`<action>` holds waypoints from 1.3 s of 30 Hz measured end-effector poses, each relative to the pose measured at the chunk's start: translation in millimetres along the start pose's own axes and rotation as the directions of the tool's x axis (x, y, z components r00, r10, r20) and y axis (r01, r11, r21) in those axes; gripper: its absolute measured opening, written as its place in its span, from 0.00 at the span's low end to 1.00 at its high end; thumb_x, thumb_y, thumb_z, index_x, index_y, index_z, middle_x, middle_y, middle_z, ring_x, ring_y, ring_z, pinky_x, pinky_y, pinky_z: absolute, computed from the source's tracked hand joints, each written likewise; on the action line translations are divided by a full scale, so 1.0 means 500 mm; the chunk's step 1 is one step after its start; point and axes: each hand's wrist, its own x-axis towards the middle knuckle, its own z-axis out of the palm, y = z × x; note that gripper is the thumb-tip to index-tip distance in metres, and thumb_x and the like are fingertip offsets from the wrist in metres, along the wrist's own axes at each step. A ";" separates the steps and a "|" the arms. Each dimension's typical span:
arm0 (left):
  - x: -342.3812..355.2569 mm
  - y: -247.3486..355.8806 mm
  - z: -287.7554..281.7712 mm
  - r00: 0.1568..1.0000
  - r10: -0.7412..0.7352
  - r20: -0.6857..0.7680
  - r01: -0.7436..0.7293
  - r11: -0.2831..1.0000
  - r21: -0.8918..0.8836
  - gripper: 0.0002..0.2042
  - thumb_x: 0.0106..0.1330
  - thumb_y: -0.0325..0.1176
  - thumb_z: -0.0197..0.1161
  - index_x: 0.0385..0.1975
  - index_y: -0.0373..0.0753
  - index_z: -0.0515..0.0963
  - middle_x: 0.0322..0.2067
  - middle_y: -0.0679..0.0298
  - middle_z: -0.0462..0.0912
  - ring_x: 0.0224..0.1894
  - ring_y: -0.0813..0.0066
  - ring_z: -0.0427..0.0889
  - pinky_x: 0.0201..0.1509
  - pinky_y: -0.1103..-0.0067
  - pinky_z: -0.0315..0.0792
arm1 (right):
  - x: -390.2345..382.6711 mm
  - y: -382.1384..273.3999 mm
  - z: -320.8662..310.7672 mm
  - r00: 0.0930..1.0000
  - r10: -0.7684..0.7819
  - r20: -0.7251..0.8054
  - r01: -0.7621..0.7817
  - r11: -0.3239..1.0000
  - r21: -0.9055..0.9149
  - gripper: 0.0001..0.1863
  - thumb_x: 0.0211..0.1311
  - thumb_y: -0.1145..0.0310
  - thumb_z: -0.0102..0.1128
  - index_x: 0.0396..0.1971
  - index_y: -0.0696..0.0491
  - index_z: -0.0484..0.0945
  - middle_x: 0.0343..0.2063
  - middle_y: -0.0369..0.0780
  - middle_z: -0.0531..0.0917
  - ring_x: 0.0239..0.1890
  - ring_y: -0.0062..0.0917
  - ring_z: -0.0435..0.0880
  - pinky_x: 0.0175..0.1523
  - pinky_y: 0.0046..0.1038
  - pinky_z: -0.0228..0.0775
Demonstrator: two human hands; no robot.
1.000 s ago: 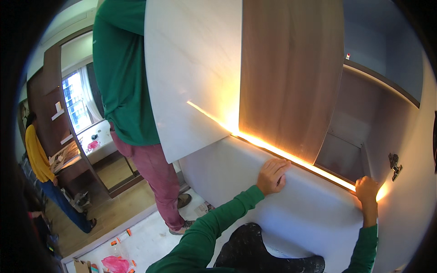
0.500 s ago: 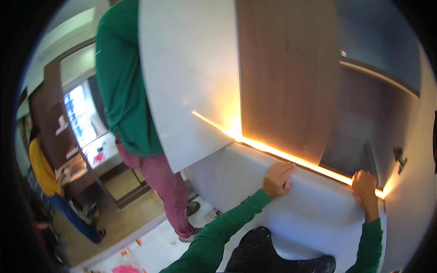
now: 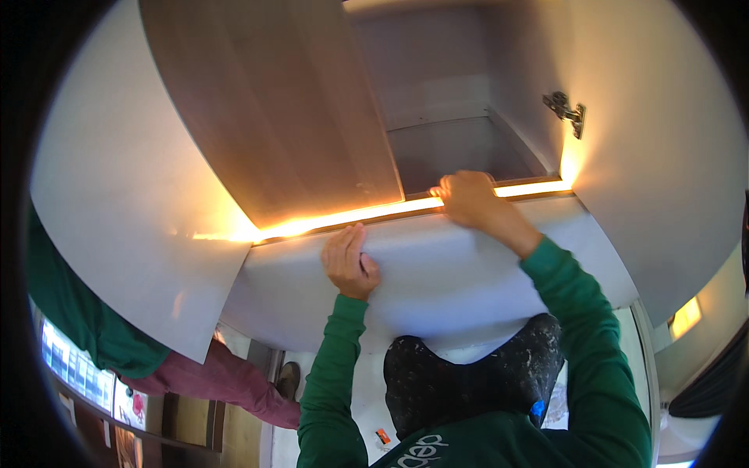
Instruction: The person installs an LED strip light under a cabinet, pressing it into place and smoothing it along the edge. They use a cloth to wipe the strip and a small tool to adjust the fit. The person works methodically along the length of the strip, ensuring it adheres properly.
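A glowing yellow light strip runs along the cabinet's bottom front edge, above a pale rounded front panel. My right hand is closed over the strip, right of the wooden door, and hides a short stretch of it. Its fingertips are lit by the glow. My left hand rests on the top of the pale panel just under the strip, fingers stretched out toward it and the thumb bent. Nothing shows in the left hand.
A brown wooden door stands in front of part of the cabinet; a white panel projects at left. A metal hinge sticks out from the right side wall. Behind the white panel stands a person in maroon trousers.
My view has swung right and down, bringing my knees and the right-hand panel into sight. My right hand has moved left along the strip, closer to my left hand.
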 end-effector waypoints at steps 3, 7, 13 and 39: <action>0.003 0.000 -0.002 1.000 0.015 0.001 -0.015 1.000 0.005 0.19 0.70 0.36 0.52 0.52 0.34 0.84 0.52 0.55 0.88 0.55 0.52 0.85 0.65 0.57 0.72 | 0.015 -0.019 0.004 0.999 -0.003 0.042 -0.002 0.991 0.131 0.17 0.70 0.59 0.56 0.32 0.56 0.85 0.33 0.48 0.89 0.39 0.47 0.88 0.47 0.51 0.78; 0.004 0.000 -0.008 0.999 0.024 0.030 -0.024 1.000 0.001 0.19 0.71 0.36 0.52 0.52 0.34 0.84 0.52 0.55 0.88 0.56 0.52 0.85 0.65 0.57 0.72 | -0.051 0.125 -0.019 0.994 0.069 -0.090 -0.064 0.996 0.056 0.13 0.66 0.62 0.57 0.32 0.55 0.85 0.32 0.50 0.89 0.40 0.48 0.88 0.47 0.52 0.77; -0.006 -0.004 0.004 1.000 0.015 -0.019 -0.015 1.000 -0.012 0.19 0.75 0.38 0.50 0.53 0.34 0.84 0.50 0.52 0.88 0.55 0.50 0.85 0.65 0.57 0.72 | -0.105 0.225 -0.042 0.980 0.103 -0.168 -0.130 0.978 -0.164 0.07 0.59 0.67 0.61 0.30 0.53 0.85 0.27 0.46 0.87 0.34 0.45 0.87 0.42 0.47 0.77; -0.005 -0.011 0.001 1.000 0.019 -0.011 -0.019 1.000 -0.001 0.17 0.69 0.35 0.54 0.52 0.37 0.84 0.51 0.58 0.88 0.55 0.57 0.86 0.66 0.59 0.73 | 0.043 0.018 0.015 0.993 -0.121 0.016 0.113 0.960 0.257 0.20 0.68 0.67 0.52 0.51 0.58 0.86 0.49 0.54 0.88 0.50 0.49 0.86 0.58 0.44 0.77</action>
